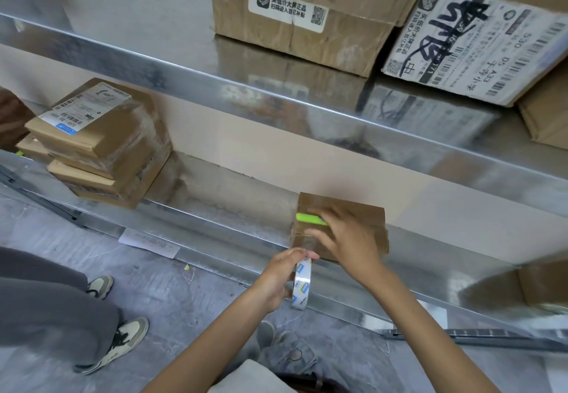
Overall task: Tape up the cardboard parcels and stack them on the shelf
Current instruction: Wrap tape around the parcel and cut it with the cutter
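Nearest the camera, just below the front edge of the lower shelf [215,240], the left hand [276,279] grips a tape roll [302,285], fingers curled round it and the roll standing on edge, with a clear strip of tape running up from it to the parcel above. Right above, at the shelf's front edge, the small cardboard parcel [365,212] sits flat, and the right hand [347,239] lies on its top, pinching a green cutter [309,219] whose tip points left across the lid; the fingers are blurred. Left of the hands, another person's grey trouser legs and pale sneakers [123,343] stand on the floor, with a white paper slip [149,242] against the shelf base. Farther left on the lower shelf, near its left end, is a stack of taped parcels [101,146], the top one labelled. Another box [544,285] shows blurred at the right end. Beyond, on the upper shelf [184,63], stand a large brown box [295,14] and a box with a scrawled label [479,42]
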### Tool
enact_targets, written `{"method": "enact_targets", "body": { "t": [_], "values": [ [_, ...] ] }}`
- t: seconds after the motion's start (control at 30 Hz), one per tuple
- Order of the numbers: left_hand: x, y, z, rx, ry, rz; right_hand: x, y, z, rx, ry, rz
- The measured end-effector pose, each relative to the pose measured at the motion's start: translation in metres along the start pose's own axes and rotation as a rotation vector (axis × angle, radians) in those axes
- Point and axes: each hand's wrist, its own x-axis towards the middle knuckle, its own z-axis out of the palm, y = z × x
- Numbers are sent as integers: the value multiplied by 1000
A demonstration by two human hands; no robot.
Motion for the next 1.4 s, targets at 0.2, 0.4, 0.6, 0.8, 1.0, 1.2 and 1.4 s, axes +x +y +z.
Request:
{"method": "enact_targets", "body": {
  "t": [0.2, 0.4, 0.6, 0.8, 1.0, 1.2, 1.4],
  "values": [
    [-1, -4, -4, -7, 22, -24, 1, 18, 29, -257, 7, -103],
    [-7, -7, -10, -11, 53, -1, -1, 14, 35, -274, 98, -118],
    [-7, -9, -12, -1, 51, 27, -5, 13, 33, -212, 100, -128],
    [-9, -5, -2, 28, -6, 32, -14, 17, 22, 34, 14, -42],
    [-2, -7, 4, 92, -43, 23, -18, 33, -8, 45, 244, 50],
    [1, -6, 16, 138, -106, 13, -41, 61, -26, 157, 356, 383],
    [-2, -1, 25, 156, -147, 12, -61, 117, 9, 207, 272, 757]
  ]
}}
